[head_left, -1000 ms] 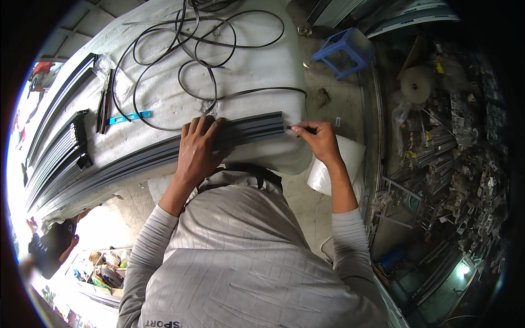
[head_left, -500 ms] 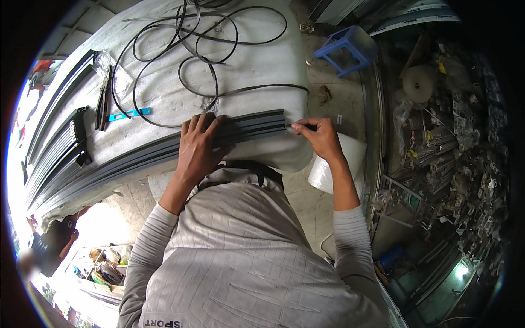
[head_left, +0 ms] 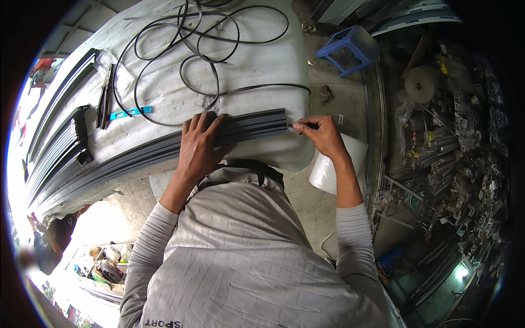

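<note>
A long grey grooved profile [head_left: 257, 124], apparently metal, lies along the near edge of the padded table. My left hand [head_left: 198, 145] is closed over it, fingers across the top and thumb toward my body. Just past the profile's right end, my right hand [head_left: 327, 136] pinches a thin dark strip [head_left: 290, 126] between thumb and fingertips. The strip meets the end of the profile; whether it runs inside a groove I cannot tell. Farther back, a long black flexible strip [head_left: 217, 82] lies in loose loops.
White foam sheeting [head_left: 262, 60] covers the table. Dark-handled pliers [head_left: 104, 101], a light-blue flat tool [head_left: 130, 113] and stacked dark profiles [head_left: 65, 136] lie at left. To the right are a blue stool [head_left: 350, 49], a white roll [head_left: 339, 164] and piled profiles. Another person [head_left: 54, 240] is at lower left.
Both hands keep their holds, and the profile looks unmoved. The view has shifted slightly. At lower left, the other person has moved a little.
</note>
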Demonstrator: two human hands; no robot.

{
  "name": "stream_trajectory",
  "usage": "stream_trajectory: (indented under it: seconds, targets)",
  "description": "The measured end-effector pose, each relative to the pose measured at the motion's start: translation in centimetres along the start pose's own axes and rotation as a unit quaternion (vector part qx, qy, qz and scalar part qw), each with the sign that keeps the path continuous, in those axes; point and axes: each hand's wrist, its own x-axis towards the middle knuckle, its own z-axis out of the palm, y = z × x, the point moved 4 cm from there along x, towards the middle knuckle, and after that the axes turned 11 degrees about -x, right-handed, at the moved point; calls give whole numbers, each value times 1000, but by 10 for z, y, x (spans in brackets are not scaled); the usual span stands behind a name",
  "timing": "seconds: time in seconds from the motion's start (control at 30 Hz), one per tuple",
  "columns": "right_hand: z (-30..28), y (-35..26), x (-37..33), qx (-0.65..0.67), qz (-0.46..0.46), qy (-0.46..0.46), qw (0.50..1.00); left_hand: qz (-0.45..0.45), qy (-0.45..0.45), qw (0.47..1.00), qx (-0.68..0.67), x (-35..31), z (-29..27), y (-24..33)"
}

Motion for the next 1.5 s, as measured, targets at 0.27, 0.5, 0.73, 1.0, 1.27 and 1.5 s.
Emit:
stream_trajectory:
  seconds: [0.27,0.5,0.73,1.0,1.27,1.5]
  targets:
    - [-1,3,-4,-13,-9,7,1000,18,13,1000,-2,-2,2,-8]
    - [3,11,-4,0,-10,17,1000,60,21,998,-9,-7,3,-20]
    - [4,19,-5,-8,19,21,1000,57,15,998,-20,-12,5,-30]
    - [5,26,-7,14,16,12,1000,66,33,997,-20,-16,6,-30]
    - [3,20,-1,37,-24,-10,999,31,32,999,-15,-10,4,-21]
    - [-1,4,4,8,-20,12,1000,-55,19,998,40,2,10,9]
